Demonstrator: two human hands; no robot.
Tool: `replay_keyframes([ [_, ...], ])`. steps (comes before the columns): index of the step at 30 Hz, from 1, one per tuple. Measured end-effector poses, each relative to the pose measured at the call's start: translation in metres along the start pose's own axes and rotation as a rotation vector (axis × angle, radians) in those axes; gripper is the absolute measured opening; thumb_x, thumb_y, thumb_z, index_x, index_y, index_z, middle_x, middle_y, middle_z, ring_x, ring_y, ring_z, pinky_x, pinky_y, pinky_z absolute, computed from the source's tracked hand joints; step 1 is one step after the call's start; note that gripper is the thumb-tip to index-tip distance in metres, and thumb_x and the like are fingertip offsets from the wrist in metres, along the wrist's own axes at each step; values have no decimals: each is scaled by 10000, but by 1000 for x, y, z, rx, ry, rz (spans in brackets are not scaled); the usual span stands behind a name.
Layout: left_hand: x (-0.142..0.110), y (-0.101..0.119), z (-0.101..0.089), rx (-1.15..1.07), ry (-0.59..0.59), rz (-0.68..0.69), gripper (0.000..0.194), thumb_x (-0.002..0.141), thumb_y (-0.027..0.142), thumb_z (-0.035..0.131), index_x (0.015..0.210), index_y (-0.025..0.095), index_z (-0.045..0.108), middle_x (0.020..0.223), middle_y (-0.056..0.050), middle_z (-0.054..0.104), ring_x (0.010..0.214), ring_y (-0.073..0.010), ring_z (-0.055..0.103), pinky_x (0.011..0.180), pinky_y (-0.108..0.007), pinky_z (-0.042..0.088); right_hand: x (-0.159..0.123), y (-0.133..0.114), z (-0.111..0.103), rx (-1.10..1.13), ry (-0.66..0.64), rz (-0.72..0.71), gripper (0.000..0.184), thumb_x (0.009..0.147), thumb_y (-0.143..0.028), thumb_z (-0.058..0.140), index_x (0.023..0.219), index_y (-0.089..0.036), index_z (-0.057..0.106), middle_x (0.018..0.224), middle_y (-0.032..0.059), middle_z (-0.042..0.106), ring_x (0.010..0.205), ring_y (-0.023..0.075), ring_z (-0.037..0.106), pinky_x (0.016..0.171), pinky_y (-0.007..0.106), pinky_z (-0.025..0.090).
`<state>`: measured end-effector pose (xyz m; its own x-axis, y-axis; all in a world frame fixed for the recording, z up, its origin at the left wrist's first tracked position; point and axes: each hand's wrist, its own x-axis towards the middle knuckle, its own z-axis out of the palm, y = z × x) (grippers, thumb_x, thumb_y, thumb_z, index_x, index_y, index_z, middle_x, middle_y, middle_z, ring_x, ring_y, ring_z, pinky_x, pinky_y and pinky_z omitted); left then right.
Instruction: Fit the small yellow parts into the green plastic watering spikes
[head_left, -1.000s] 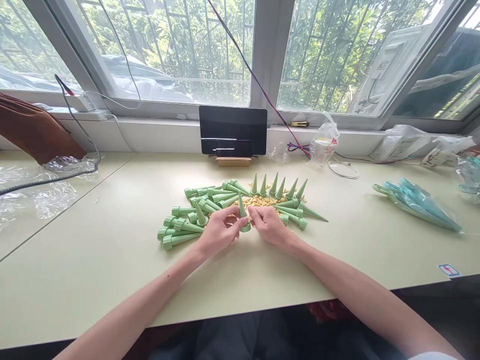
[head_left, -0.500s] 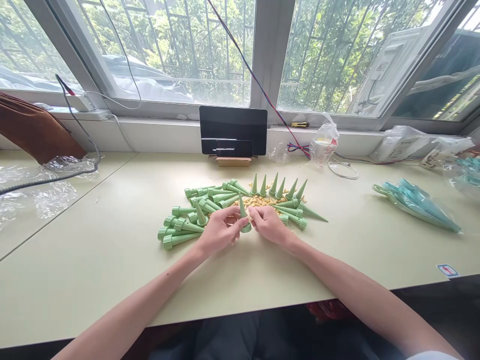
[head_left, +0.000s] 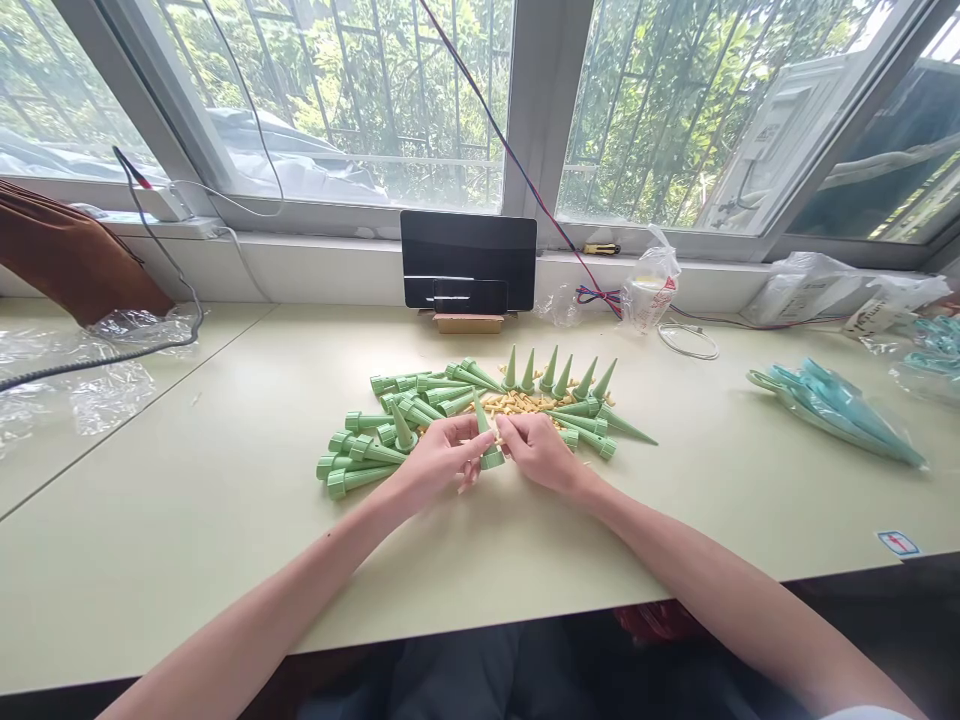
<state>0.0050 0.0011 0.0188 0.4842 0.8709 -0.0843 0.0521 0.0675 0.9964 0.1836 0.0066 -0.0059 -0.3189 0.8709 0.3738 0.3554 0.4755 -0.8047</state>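
Pale yellow-green tabletop (head_left: 225,560) below barred windows (head_left: 337,100). At frame centre, a green plastic cone with a wide base (head_left: 481,414), gripped by the left hand (head_left: 446,447), has been tipped slightly leftward, apparently being angled for the right hand (head_left: 538,447), whose closed fingertips' contents cannot be made out.

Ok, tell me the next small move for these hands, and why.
Probably ease the right hand gently against the tapered green plastic cone. The left hand holds that cone tip up, slightly tilted, and the right hand's pinched grip is close beside its base, with small yellow rod-like pieces lying behind. I can't tell whether that grip holds one.
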Motion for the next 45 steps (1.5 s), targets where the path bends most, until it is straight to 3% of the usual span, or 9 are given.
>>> replay_keyframes([
  [7,1,-1,0,-2,-19,-5,361,829,457,687,1009,144,670,844,-28,605,465,-49,471,406,-193,383,0,-3,0,-11,2,1,429,994,-361,372,601,-190,353,538,-29,396,511,103,367,529,260,286],
  [20,2,4,-2,-65,92,-6,382,787,517,713,890,153,658,774,13,541,415,-15,391,361,-176,315,-1,-8,0,-24,-62,-86,387,993,-390,428,665,-199,351,574,-57,307,518,96,280,513,256,234],
  [26,1,4,-2,-102,132,-40,375,778,502,732,750,156,590,524,75,389,374,-20,324,370,-161,261,-1,-7,-1,-28,-80,-114,369,995,-346,429,667,-195,360,589,-52,334,542,98,300,531,252,246],
  [30,1,5,-2,-84,136,-40,366,776,500,735,781,153,618,466,81,372,374,-26,299,380,-166,240,-2,-4,0,-35,-107,-135,347,992,-316,435,672,-192,379,595,-49,352,548,100,312,538,250,252],
  [38,1,4,-4,-73,121,-22,412,735,524,758,860,146,652,683,15,534,429,-23,322,402,-192,230,-2,-5,0,-59,-133,-167,329,981,-286,428,669,-196,377,605,-42,354,567,109,324,557,250,265],
  [45,1,3,-5,-80,85,-31,427,728,542,755,853,146,659,715,12,526,445,-20,305,420,-199,198,-2,-5,-1,-67,-143,-164,309,975,-292,423,682,-196,418,597,-41,359,561,114,329,566,251,282],
])
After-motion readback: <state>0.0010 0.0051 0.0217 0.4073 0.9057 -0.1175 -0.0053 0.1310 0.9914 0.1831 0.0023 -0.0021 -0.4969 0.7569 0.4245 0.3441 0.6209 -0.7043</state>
